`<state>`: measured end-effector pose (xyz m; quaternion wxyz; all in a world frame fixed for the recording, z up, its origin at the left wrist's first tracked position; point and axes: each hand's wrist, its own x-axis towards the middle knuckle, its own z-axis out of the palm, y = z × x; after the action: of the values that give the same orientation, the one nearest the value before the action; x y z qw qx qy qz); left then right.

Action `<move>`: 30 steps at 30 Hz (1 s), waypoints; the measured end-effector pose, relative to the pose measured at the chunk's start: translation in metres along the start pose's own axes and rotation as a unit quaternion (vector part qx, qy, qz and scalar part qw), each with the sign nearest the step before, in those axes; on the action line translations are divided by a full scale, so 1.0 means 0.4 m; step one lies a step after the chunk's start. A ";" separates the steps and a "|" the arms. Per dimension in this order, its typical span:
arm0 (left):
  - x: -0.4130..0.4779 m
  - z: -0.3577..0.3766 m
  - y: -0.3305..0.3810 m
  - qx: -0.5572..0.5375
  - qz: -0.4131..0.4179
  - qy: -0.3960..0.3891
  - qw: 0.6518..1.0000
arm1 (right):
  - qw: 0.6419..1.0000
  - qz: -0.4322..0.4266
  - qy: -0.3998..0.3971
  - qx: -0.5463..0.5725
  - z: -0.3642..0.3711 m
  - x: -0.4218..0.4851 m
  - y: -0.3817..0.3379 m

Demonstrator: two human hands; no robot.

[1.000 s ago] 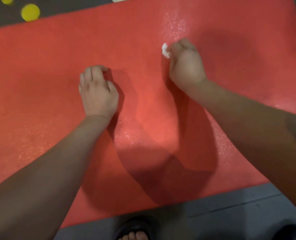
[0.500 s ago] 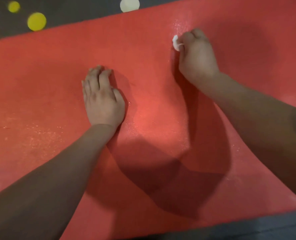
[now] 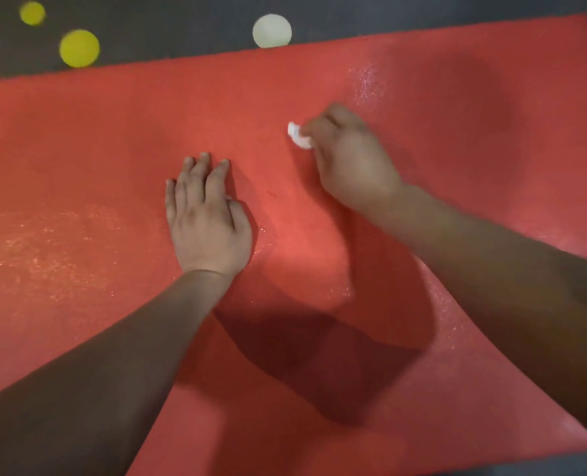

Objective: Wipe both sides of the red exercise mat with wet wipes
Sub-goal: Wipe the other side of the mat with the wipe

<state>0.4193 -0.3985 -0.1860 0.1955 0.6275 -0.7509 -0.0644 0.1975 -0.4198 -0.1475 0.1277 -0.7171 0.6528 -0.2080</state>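
The red exercise mat [image 3: 79, 149] lies flat across almost the whole head view, with wet, glistening patches at the left and near the far edge. My left hand [image 3: 208, 218] rests flat on the mat at the centre, fingers straight and pointing away from me. My right hand [image 3: 348, 159] is to its right and a little farther out, fingers curled round a small white wet wipe [image 3: 298, 136]. Only a bit of the wipe sticks out at the hand's left side, pressed on the mat.
Dark floor runs beyond the mat's far edge, marked with round dots: a yellow dot [image 3: 79, 48], a smaller yellow dot [image 3: 32, 13] and a pale dot [image 3: 272, 31] touching the mat's edge. A strip of grey floor [image 3: 560, 467] shows at the lower right.
My right hand with the wipe has pulled back toward me from near the far edge. My left hand's fingers have straightened flat on the mat. The view has shifted forward, and my foot is out of view.
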 end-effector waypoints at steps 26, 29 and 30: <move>0.006 0.000 -0.001 0.001 0.017 0.019 1.000 | 0.933 -0.210 -0.279 0.090 -0.025 -0.195 -0.110; 0.008 -0.006 0.007 0.009 0.011 0.013 1.000 | 0.927 -0.227 -0.288 0.084 -0.064 -0.195 -0.076; 0.009 -0.007 0.010 0.010 0.009 0.007 1.000 | 0.945 -0.196 -0.250 0.072 -0.063 -0.148 -0.056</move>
<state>0.4163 -0.4008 -0.1814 0.1949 0.6227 -0.7561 -0.0510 0.2021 -0.3563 -0.1228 0.2950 -0.8486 0.4300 -0.0889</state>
